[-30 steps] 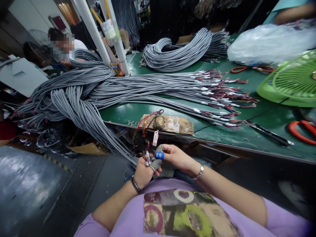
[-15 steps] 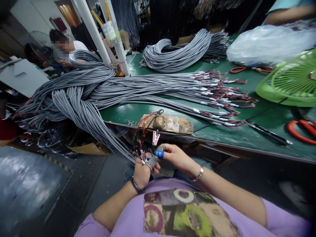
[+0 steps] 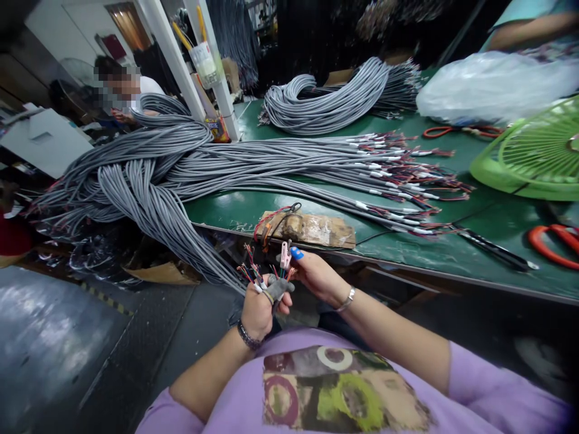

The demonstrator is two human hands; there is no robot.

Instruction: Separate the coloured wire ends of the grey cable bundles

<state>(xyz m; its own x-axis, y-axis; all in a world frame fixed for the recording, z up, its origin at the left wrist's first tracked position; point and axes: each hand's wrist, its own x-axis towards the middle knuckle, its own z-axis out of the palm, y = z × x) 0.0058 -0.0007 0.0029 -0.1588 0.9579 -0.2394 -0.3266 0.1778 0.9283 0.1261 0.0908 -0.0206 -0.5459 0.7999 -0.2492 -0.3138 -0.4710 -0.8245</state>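
Observation:
My left hand (image 3: 259,308) is closed around the ends of several grey cables (image 3: 217,265); their thin coloured wires (image 3: 253,271) fan out above the fist. Grey covers wrap some of its fingers. Just to the right, my right hand (image 3: 319,278) pinches at a small pink clip (image 3: 284,256) by the table's front edge. Its thumb, tipped with blue tape, lies against the clip's right side, and its other fingers are partly hidden. More bared wires (image 3: 287,274) stick up from the left hand's fingers, directly below the clip.
Grey cable bundles (image 3: 253,158) cover the green table (image 3: 235,208). A wooden block (image 3: 332,231) sits at the front edge. Black-handled tool (image 3: 495,248), red-handled scissors (image 3: 549,244), green fan (image 3: 534,150) and plastic bag (image 3: 493,84) are to the right. Two other people are beyond.
My right hand has moved up and left from the left hand's fingertips to the pink clip. The clip has turned a little. My left hand still grips the cable ends.

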